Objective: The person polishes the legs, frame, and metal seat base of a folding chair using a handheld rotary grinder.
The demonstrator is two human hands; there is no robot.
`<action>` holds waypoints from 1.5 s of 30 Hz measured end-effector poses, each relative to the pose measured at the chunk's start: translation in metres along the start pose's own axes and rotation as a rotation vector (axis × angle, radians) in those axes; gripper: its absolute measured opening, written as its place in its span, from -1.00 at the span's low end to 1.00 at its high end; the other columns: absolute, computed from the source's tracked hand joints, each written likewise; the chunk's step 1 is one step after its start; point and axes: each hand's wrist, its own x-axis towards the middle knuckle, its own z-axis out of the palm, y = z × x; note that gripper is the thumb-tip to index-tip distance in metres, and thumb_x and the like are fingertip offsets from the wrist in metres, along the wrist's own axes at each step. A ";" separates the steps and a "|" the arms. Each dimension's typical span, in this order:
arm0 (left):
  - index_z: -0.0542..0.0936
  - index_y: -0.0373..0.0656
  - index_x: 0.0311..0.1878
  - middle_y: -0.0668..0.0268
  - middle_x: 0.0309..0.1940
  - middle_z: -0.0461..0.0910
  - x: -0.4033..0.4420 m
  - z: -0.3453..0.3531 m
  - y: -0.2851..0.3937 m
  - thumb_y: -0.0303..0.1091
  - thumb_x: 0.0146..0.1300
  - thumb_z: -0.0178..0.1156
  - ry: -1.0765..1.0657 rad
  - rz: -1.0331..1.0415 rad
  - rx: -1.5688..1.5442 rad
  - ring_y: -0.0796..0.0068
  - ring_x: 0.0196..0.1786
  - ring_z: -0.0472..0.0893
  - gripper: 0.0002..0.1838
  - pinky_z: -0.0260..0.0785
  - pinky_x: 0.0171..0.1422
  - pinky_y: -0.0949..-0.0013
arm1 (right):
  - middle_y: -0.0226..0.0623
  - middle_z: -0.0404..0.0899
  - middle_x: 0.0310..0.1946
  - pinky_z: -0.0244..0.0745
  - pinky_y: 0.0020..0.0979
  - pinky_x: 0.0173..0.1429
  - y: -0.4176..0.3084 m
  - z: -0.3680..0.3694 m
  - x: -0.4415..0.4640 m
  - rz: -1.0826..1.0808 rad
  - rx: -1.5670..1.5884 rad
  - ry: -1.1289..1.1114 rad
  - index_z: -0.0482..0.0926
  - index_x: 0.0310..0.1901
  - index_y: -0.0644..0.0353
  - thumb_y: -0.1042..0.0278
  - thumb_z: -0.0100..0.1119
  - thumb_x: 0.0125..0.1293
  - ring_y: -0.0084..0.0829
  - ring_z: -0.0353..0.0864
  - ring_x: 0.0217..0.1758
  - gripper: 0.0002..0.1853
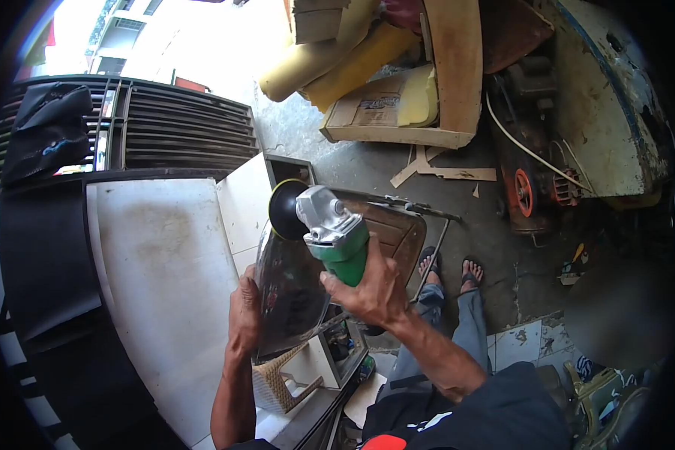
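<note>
My right hand (375, 294) is wrapped round the green body of an angle grinder (345, 259) with a silver metal head. The grinder's round dark disc (286, 210) has a yellowish rim and stands at the upper end of a glossy dark curved panel (292, 292); whether disc and panel touch, I cannot tell. At the panel's left edge, my left hand (245, 307) grips it, its fingers partly hidden behind. Beyond the grinder lies a brown padded seat or board (397, 236) beside thin metal tubes (441, 247).
A white-topped surface (161, 247) stands at left, with a woven piece (277, 386) below the panel. Cardboard (375, 101) and yellow foam rolls (292, 71) are piled ahead. A machine with a red wheel (525, 193) stands at right. Slatted metal gate (184, 127) at far left.
</note>
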 end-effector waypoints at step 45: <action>0.71 -0.28 -0.02 0.13 -0.28 0.80 -0.091 -0.003 -0.039 0.05 0.64 -0.37 0.718 -0.236 -0.511 0.12 -0.03 0.78 -0.30 0.54 0.17 0.22 | 0.20 0.70 -0.33 0.64 0.07 -0.14 -0.224 0.016 0.003 -0.306 -1.465 -0.603 0.39 -0.04 0.37 0.06 0.29 0.24 0.15 0.75 -0.30 -0.48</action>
